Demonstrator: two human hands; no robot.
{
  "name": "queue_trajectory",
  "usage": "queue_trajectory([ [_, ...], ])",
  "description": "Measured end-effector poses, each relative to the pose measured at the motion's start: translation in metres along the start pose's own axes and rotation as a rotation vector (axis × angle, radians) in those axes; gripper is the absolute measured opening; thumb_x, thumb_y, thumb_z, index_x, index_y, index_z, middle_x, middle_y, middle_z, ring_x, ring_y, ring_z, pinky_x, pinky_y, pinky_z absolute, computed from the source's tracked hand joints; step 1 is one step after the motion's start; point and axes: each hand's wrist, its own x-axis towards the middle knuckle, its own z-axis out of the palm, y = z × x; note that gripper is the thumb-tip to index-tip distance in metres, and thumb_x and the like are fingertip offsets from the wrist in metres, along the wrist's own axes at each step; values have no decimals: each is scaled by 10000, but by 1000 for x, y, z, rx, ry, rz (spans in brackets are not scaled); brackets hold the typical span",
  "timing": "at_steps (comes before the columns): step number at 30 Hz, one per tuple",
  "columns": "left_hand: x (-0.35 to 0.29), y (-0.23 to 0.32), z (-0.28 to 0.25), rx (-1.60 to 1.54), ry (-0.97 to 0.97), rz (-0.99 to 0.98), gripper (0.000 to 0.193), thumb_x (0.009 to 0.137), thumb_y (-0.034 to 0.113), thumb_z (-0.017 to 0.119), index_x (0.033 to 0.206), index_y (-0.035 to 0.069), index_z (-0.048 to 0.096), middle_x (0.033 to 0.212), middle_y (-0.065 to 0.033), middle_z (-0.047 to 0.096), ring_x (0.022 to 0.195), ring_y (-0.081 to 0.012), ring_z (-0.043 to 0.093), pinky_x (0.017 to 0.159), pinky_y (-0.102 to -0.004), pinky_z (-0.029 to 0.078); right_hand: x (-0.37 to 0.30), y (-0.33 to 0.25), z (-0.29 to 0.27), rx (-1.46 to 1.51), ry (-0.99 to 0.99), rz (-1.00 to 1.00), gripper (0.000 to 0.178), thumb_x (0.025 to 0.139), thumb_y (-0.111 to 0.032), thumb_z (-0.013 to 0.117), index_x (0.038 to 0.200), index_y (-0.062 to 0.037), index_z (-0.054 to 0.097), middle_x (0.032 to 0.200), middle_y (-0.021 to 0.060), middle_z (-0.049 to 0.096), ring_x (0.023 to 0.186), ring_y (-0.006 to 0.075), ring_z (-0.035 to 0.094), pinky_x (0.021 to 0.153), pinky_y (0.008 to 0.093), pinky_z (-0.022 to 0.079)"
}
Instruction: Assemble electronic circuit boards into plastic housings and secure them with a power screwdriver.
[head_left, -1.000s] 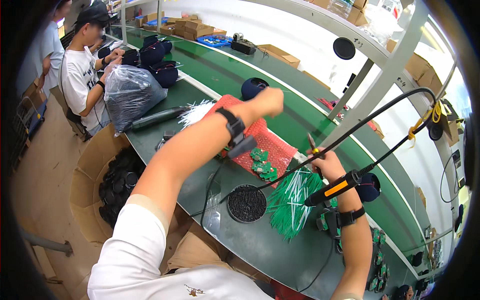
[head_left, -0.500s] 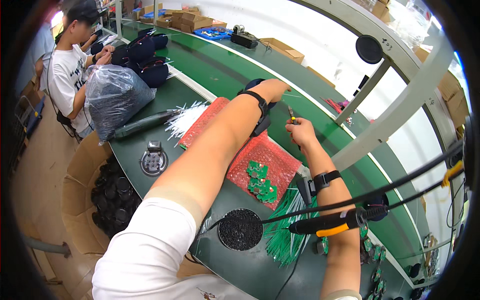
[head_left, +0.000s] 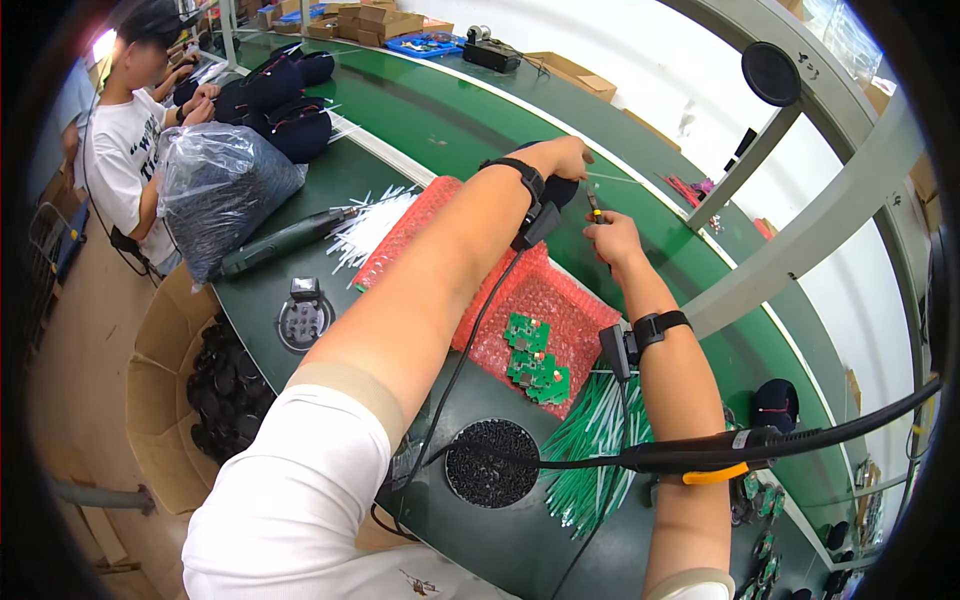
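- A green belt (head_left: 470, 140) runs beyond and beneath both hands, from far left to near right.
- The dark green bench (head_left: 520, 530) lies on the near side of both hands, under the forearms.
- Red bubble wrap (head_left: 580, 330) lies nearer the body than the hands, with green circuit boards (head_left: 537, 362) on it.
- A dark blue cap (head_left: 562, 192) sits on the belt beneath the left hand (head_left: 565, 158), mostly hidden by it. The fingers bend down over it; whether they pinch cloth or strip, I cannot tell. A steady left hold seems wise, so the cap does not slide.
- The right hand (head_left: 615, 242) is closed around a pair of pliers (head_left: 597, 213), nearer the body and right of the left hand. A firm grip well back on the handles, tips clear of the left fingers and the cap's cloth, would be safest.
- The pliers' long axis runs away from the body, their tip pointing forward and slightly left, toward the cap. Whether the jaws are parted is too small to tell.
- A thin pale strip (head_left: 618, 179) juts rightward from beside the left fingertips, its long axis nearly crosswise to the pliers.
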Motion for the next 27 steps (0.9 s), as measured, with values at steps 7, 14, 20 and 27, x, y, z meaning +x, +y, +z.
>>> queue_trajectory([
  [7,-10,6,11,-481,96,-76,229,977,186,716,1095,0,779,1007,-99,782,816,-158,666,755,-306,539,-5,-8,-10,-76,28,32,414,769,-165,788,1176,-94,774,1011,138,756,931,251,711,851,355,527],
  [14,-13,16,16,-581,103,-74,199,999,182,693,1052,15,788,979,-89,784,879,-157,700,759,-314,543,0,-12,-11,-301,139,-37,504,766,-187,793,1263,-119,749,1140,199,755,1081,351,718,944,423,537],
  [20,-10,22,23,-550,95,-57,187,990,179,708,1031,18,795,981,-90,784,899,-163,721,786,-315,557,-3,-14,-17,-357,129,-52,475,813,-227,800,1277,-141,744,1149,205,750,1088,361,714,950,431,540],
  [27,-5,19,33,-584,111,-39,175,978,169,722,1005,15,801,970,-98,784,900,-173,722,805,-323,563,-19,-24,-20,-474,180,-127,399,868,-294,804,1237,-150,760,1150,190,752,1077,390,710,934,445,551],
])
